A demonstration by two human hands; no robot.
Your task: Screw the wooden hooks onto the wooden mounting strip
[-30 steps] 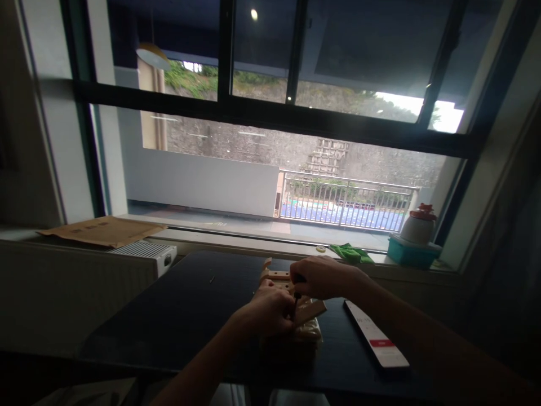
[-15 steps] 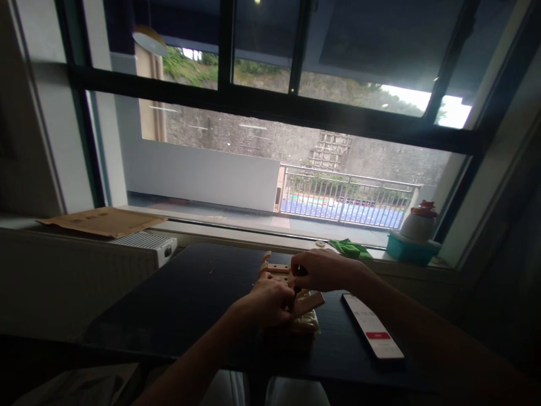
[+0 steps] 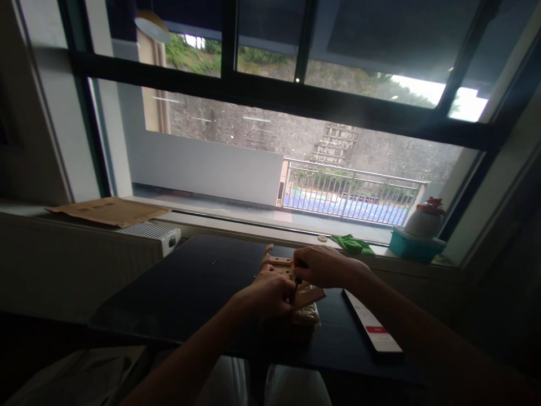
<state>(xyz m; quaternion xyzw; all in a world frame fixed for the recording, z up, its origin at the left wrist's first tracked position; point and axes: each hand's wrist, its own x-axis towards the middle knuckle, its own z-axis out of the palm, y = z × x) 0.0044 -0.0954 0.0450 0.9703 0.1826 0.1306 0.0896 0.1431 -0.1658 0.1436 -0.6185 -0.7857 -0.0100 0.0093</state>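
My right hand (image 3: 319,265) is closed around the dark handle of a small screwdriver (image 3: 298,279), whose shaft points down toward the fingers of my left hand (image 3: 270,290). Those left fingers are pinched on a flat wooden piece (image 3: 311,297), which slants out to the right from under them. Just beyond lie pale wooden strips with dark holes (image 3: 279,261), partly covered by both hands. Below the slanted piece is a shiny clear plastic bag (image 3: 310,313). The screwdriver's tip is hidden by my left fingers.
The dark table (image 3: 169,299) stands against the windowsill. A phone (image 3: 376,330) lies right of the work. On the sill are a green cloth (image 3: 351,244), a teal box (image 3: 416,245) with a white jar (image 3: 425,220), and a brown envelope (image 3: 112,211). A radiator (image 3: 105,248) is at left.
The view has shifted slightly. My right hand has lifted a little relative to the left, showing more of the screwdriver between them; both hands keep their hold.
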